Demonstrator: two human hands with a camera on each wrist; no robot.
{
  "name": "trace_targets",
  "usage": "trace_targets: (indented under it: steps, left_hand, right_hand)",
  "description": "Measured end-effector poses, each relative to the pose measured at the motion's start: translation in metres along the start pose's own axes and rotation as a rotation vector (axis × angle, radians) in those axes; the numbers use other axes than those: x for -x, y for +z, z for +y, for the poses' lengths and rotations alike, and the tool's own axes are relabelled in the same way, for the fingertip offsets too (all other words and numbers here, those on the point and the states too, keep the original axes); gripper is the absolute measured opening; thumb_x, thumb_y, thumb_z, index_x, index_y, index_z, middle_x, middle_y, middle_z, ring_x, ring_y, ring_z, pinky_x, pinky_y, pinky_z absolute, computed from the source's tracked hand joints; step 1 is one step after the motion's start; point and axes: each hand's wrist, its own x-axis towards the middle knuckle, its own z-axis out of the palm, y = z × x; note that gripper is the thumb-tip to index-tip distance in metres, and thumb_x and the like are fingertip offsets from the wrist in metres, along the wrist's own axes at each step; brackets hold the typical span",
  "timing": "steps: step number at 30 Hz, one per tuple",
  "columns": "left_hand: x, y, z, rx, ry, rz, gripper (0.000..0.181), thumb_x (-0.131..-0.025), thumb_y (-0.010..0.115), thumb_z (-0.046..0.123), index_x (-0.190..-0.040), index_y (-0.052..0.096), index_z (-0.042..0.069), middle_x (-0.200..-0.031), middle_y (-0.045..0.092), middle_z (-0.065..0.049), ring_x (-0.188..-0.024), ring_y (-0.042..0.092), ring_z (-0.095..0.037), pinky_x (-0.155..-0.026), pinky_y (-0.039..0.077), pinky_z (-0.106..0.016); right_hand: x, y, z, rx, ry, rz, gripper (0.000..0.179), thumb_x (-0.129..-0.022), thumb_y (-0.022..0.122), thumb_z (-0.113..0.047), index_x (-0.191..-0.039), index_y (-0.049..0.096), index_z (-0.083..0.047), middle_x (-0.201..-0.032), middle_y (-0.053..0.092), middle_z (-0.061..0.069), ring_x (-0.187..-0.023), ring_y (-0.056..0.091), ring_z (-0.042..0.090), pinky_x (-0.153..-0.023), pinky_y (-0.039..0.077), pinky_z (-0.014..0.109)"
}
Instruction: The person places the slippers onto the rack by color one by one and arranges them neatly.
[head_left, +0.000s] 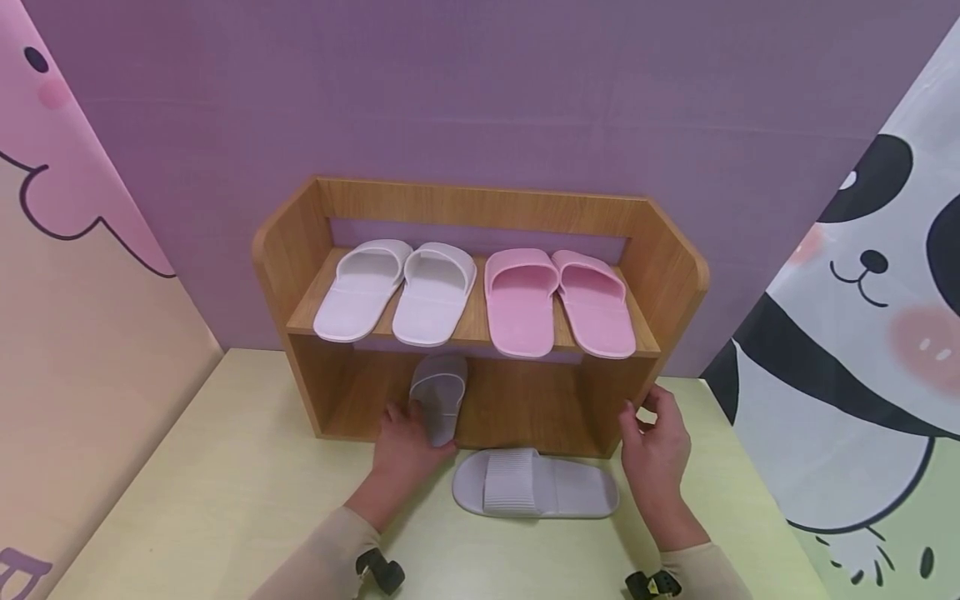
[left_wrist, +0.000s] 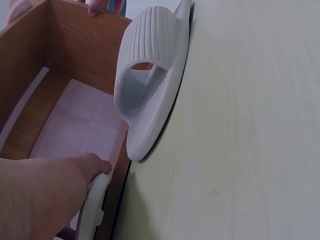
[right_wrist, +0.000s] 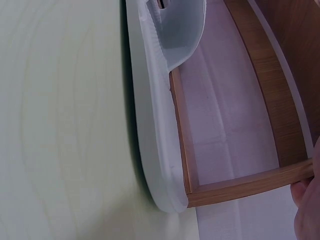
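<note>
My left hand [head_left: 408, 454] grips a grey slipper [head_left: 441, 400] on the lower shelf, toe inward. In the left wrist view, the thumb of the left hand [left_wrist: 45, 195] lies at the slipper's rim [left_wrist: 94, 205]; the other fingers are mostly hidden. My right hand [head_left: 656, 442] holds the front edge of the right side panel of a wooden shoe rack [head_left: 487, 206], thumb and fingers on either side of it. The other grey slipper [head_left: 573, 486], with a ribbed strap, lies sideways on the table before the rack, between both hands.
On the upper shelf sit a pair of white slippers [head_left: 433, 304] and a pair of pink slippers [head_left: 521, 308], toes to the back. The rack stands on a pale table [head_left: 247, 467] against a purple wall [head_left: 480, 100]. Cartoon panels flank it, one with a panda [head_left: 855, 333].
</note>
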Motion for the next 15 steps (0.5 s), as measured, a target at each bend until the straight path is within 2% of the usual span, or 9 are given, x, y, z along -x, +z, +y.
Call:
trace_targets:
  steps: [5, 12, 15]
  left_hand:
    - [0.0017, -0.0038, 0.0035, -0.016, -0.013, -0.032, 0.101, -0.083, 0.085, 0.063, -0.148, 0.053, -0.008, -0.132, 0.048, -0.036, -0.117, 0.056, -0.048, -0.088, 0.065, -0.054]
    - [0.006, -0.0034, 0.0027, -0.007, -0.001, -0.007, 0.102, -0.084, 0.084, 0.067, -0.147, 0.054, -0.008, -0.13, 0.048, -0.035, -0.115, 0.054, -0.048, -0.086, 0.063, -0.054]
    - [0.0063, -0.0039, 0.0022, 0.002, -0.005, -0.021, 0.104, -0.085, 0.082, 0.069, -0.149, 0.053, -0.008, -0.133, 0.048, -0.036, -0.119, 0.054, -0.049, -0.089, 0.063, -0.055]
  right_hand:
    - [-0.0001, 0.0002, 0.0007, -0.005, -0.005, 0.003, 0.03, -0.103, 0.07, -0.006, -0.133, 0.065, -0.003, -0.123, 0.075, 0.016, -0.113, 0.073, 0.031, -0.08, 0.043, 0.0]
    - [0.0004, -0.0001, 0.0019, -0.007, -0.012, 0.003, 0.03, -0.103, 0.07, -0.006, -0.133, 0.066, -0.003, -0.122, 0.075, 0.016, -0.112, 0.073, 0.03, -0.08, 0.043, 0.0]
    - [-0.0001, -0.0001, 0.0025, -0.006, -0.017, 0.002, 0.03, -0.103, 0.07, -0.006, -0.133, 0.066, -0.003, -0.122, 0.075, 0.016, -0.112, 0.073, 0.03, -0.08, 0.043, 0.0]
